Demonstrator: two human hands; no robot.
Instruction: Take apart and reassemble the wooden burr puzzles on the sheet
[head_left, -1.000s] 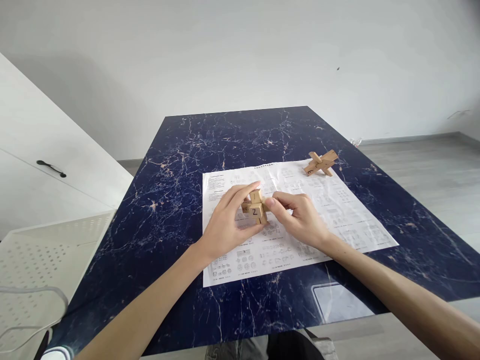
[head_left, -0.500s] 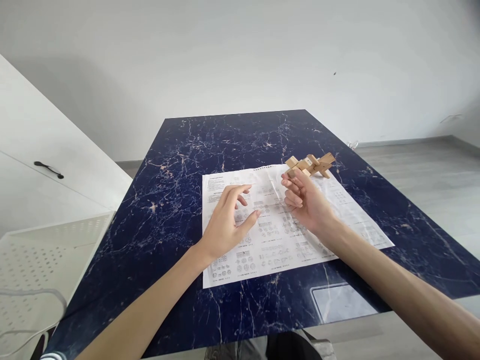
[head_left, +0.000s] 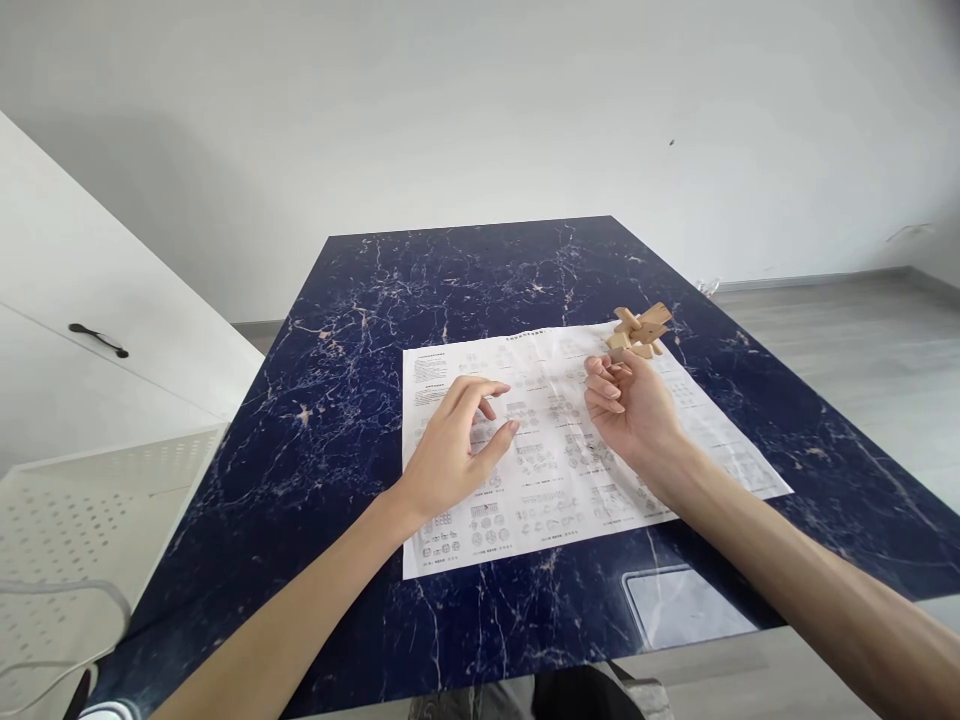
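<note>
Currently the wooden puzzle [head_left: 643, 328] stands at the far right corner of the printed sheet [head_left: 540, 480], on the dark blue table [head_left: 360, 400]. It looks like a cluster of crossed bars; whether this is one body or two close together cannot be told, since the right hand [head_left: 634, 410] covers its near side. That hand is turned palm up with its fingers curled, just in front of the wood, and whether it grips a piece or merely rests near one does not show. The left hand [head_left: 450, 445] is free of any load, thumb and fingers apart in a loose curve above the sheet.

The wood is probably light, hard and stiff, not easily broken, though bars that only interlock might slide apart under a pull. Smooth faces could slip a little, so a pinch across the middle, where the bars cross, seems safer than taking one loose end.

The broad plank [head_left: 658, 314] sets the clearest long axis: it slants from near left to far right, its far end raised. A thinner peg [head_left: 628, 318] crosses it, pointing up and to the left, while short blocks [head_left: 619, 342] sit lower, close to the fingers.
</note>
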